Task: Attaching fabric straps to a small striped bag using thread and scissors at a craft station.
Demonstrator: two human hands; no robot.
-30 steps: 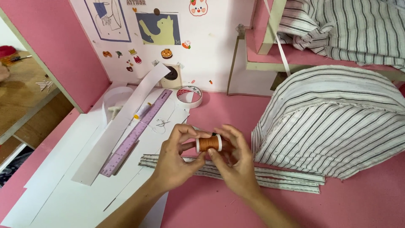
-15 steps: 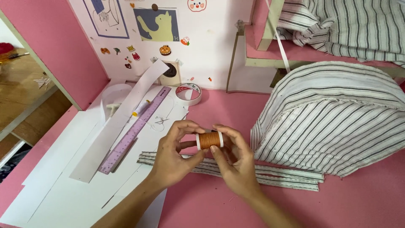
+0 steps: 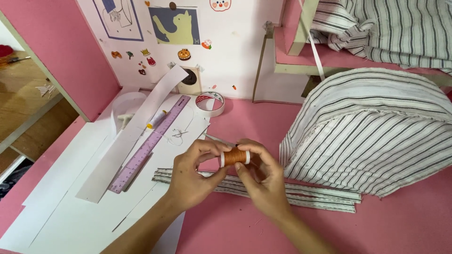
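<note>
Both of my hands hold a small spool of orange-brown thread with white ends, lying sideways above the pink table. My left hand pinches its left end with thumb and fingers. My right hand cups its right end, fingertips on the thread. Just under the hands lie folded strips of striped fabric. A thin needle or pin lies on the table just behind the spool.
A large mound of striped grey-white cloth fills the right. A purple ruler, long white paper strips, a tape roll and white sheets lie at left. A stickered white wall panel stands behind.
The hands and spool sit slightly lower and more to the right in view as the camera shifts; the fingers have turned the spool a little. Nothing else moved.
</note>
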